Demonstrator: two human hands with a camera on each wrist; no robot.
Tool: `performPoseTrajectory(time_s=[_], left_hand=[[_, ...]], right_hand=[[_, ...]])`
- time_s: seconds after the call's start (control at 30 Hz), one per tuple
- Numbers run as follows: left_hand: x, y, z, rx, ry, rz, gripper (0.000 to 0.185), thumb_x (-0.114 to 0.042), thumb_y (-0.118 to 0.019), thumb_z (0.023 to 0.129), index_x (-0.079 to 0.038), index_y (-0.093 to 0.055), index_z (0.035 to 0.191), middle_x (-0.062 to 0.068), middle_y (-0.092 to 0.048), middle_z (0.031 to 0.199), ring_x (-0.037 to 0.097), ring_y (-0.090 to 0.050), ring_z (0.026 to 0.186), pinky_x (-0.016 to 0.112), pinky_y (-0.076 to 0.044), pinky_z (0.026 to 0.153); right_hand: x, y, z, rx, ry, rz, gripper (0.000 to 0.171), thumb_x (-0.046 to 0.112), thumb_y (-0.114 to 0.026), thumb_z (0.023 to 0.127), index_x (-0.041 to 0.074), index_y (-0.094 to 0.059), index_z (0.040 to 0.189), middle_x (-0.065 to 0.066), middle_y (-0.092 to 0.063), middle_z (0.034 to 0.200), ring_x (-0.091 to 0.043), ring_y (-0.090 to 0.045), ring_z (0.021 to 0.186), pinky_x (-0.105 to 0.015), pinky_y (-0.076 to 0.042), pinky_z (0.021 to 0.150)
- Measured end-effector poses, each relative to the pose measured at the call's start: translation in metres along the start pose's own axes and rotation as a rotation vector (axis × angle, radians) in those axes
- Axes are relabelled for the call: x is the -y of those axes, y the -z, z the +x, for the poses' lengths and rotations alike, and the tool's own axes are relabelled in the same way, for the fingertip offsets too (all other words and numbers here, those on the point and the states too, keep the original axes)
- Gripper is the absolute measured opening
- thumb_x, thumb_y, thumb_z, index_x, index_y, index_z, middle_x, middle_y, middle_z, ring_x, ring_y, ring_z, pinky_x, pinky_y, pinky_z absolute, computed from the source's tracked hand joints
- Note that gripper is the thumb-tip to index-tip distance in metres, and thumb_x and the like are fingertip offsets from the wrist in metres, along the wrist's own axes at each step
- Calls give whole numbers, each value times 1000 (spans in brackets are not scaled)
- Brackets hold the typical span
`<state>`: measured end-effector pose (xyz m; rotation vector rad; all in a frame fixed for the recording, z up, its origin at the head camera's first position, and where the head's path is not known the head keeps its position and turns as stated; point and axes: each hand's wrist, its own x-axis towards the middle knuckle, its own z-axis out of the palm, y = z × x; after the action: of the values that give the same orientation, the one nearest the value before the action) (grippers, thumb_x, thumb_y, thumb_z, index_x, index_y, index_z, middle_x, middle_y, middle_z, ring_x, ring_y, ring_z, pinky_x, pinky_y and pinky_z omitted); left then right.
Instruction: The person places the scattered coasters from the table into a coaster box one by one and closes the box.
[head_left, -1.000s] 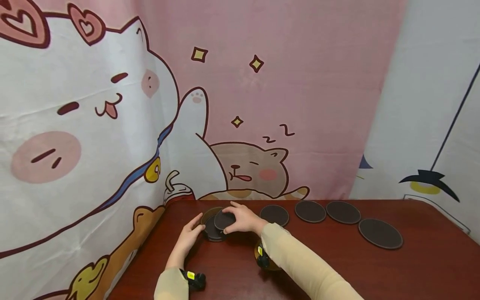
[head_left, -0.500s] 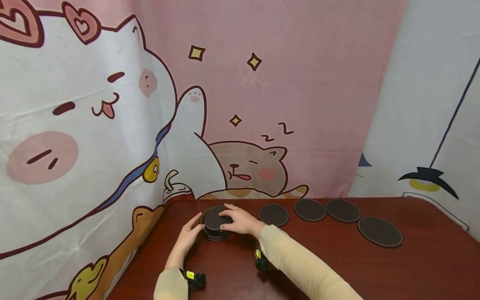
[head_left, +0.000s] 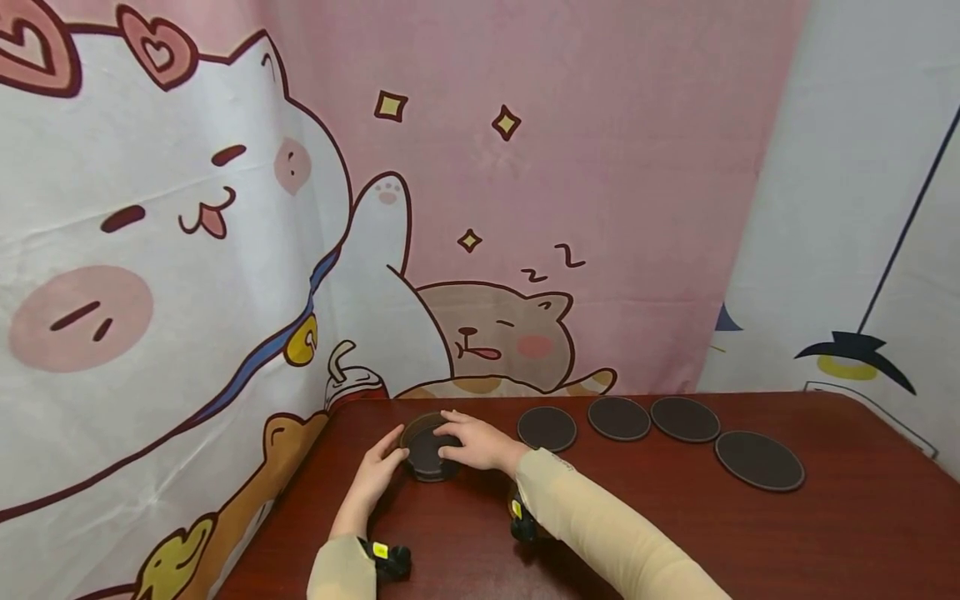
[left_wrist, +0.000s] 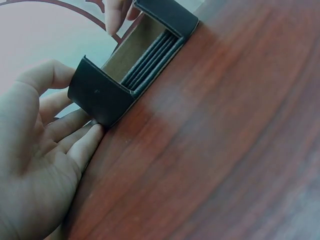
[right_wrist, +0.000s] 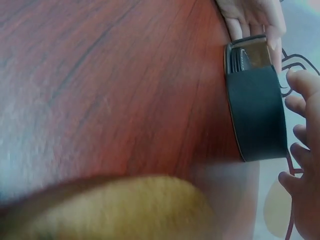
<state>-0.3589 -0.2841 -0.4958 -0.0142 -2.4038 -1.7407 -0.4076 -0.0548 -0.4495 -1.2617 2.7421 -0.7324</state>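
Observation:
A round dark coaster holder (head_left: 420, 422) with a brown inner wall sits near the table's far left. Dark round coasters (left_wrist: 152, 61) lie stacked inside it, seen through the gap in its wall. My left hand (head_left: 375, 473) grips the holder's left side, fingers and thumb against the outer wall. My right hand (head_left: 480, 442) is over the holder's right side in the head view, fingers spread. In the right wrist view, its fingers (right_wrist: 302, 135) lie just off the black outer wall and hold nothing.
Several round dark coasters (head_left: 547, 429) lie in a row to the right on the reddish-brown wooden table (head_left: 637, 517). A cartoon-printed curtain (head_left: 600, 183) hangs right behind the table's far edge. A blurred yellow-brown fuzzy surface (right_wrist: 140, 210) fills the bottom of the right wrist view.
The coaster in my right hand moved left over the holder and dropped into it. My right fingers have let go. My left hand has stayed at the holder's side.

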Motion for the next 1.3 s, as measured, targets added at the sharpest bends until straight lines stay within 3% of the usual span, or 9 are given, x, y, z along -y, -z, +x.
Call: performPoseTrajectory(time_s=[0.3, 0.63, 0.97, 1.3], left_hand=[[-2, 0, -2, 13, -9, 16, 54, -11, -56, 94, -6, -44, 146, 19, -40, 148, 37, -32, 138, 55, -28, 108], [-2, 2, -3, 22, -10, 25, 55, -12, -57, 94, -5, -42, 147, 18, -38, 150, 38, -28, 140, 56, -24, 109], [-3, 5, -7, 25, -11, 25, 55, -11, -56, 94, -4, -41, 147, 19, -38, 150, 38, -29, 139, 54, -27, 109], [-3, 0, -5, 22, -15, 28, 56, -12, -57, 94, -3, -41, 147, 20, -38, 149, 38, -29, 139, 54, -26, 109]], right_hand=[[-14, 29, -16, -38, -51, -6, 51, 39, -61, 94, 15, -55, 138, -4, -33, 155, -26, -30, 141, -46, -29, 110], [-57, 49, -51, -109, -129, 3, 66, 44, -70, 85, 15, -51, 141, -12, -34, 153, -33, -33, 139, -51, -33, 106], [-93, 44, -78, -133, -212, 53, 78, 45, -75, 79, 9, -48, 143, -21, -29, 153, -41, -32, 137, -58, -33, 103], [-102, 40, -87, -83, -345, 21, 86, 51, -78, 73, 14, -47, 144, -26, -22, 154, -46, -24, 139, -64, -29, 102]])
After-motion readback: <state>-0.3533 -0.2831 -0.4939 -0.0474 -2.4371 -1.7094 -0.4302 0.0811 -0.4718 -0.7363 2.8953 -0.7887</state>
